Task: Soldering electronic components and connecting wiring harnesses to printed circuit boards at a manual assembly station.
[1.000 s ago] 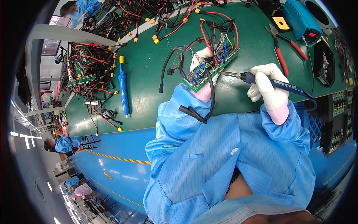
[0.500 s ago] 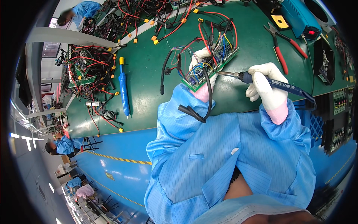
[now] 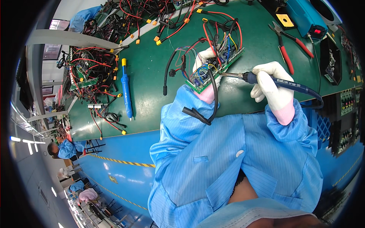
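In a white glove, my left hand point(image 3: 204, 60) grips a green circuit board point(image 3: 229, 62) tilted above the bench. Red, black, yellow and blue wires stand out from the board, and one thick black cable point(image 3: 214, 98) hangs over its near edge. My gloved right hand point(image 3: 273, 85) is closed around the dark blue handle of a soldering iron point(image 3: 249, 78). The iron's metal tip points left and meets, or nearly meets, the board's near edge; exact contact is too small to make out. Part of my left hand is hidden behind the board and wires.
On the green bench point(image 3: 148, 102) lie a blue desoldering pump point(image 3: 126, 89) and red-handled cutters point(image 3: 291, 47). Wired boards point(image 3: 85, 72) pile up at left. A teal soldering station point(image 3: 307, 19) and a black tray point(image 3: 330, 62) stand at right. Other people sit farther left.
My hands, the board and the iron have barely moved. At the upper left, the person in blue has shifted, with the head no longer showing.
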Demonstrator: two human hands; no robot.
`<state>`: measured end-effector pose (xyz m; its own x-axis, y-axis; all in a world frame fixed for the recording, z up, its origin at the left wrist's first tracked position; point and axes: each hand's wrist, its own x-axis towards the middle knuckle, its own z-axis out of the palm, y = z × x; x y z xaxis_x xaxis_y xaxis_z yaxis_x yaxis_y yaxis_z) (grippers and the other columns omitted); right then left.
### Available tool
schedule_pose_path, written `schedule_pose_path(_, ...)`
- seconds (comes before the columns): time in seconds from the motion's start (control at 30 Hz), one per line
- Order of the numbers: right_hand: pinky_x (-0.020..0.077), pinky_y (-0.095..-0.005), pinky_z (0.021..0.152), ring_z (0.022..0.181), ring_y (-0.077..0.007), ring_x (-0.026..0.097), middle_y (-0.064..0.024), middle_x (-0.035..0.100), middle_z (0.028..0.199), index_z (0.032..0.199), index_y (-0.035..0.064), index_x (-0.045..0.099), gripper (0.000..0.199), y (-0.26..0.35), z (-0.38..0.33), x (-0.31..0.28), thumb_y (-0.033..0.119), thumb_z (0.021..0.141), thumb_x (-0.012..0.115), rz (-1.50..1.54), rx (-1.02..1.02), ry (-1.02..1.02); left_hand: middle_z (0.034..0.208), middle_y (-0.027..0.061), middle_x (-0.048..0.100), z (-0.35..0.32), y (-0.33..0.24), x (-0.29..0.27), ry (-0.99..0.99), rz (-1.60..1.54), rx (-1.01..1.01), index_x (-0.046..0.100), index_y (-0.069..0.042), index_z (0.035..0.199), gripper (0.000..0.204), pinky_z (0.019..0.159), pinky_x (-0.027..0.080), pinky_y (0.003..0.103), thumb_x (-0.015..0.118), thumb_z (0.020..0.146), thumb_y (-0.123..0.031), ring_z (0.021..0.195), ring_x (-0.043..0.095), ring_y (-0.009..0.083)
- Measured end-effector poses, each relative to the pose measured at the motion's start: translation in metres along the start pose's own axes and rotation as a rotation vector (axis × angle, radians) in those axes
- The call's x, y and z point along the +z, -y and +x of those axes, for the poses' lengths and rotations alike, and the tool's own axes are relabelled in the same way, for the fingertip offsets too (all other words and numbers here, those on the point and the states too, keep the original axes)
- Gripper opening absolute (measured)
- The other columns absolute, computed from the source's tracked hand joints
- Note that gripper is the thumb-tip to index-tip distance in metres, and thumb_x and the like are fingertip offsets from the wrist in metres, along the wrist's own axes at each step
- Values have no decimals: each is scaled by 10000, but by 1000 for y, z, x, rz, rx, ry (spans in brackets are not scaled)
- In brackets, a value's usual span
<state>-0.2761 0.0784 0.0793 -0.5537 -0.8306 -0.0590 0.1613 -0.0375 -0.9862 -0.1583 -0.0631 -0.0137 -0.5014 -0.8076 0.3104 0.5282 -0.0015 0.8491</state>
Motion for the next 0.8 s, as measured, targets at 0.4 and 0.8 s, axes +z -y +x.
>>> schedule_pose_path(0.4,458,-196,428,501,-124,591,-88,616,663,940,-4,604,111,1,-1,-1,80,871,579,1,2,32,1138,164,609,-1,-1,2,-49,-201,-63,540,14,1077,341,915,505,322,648,770,117,1033,602,226)
schedule_pose_path(0.8,440,-186,425,488,-118,578,-81,608,633,950,-17,607,136,3,2,-13,98,891,565,12,-50,-5,1223,160,571,-4,-2,5,-9,18,-3,519,-21,1166,463,992,456,348,625,753,162,1095,579,249)
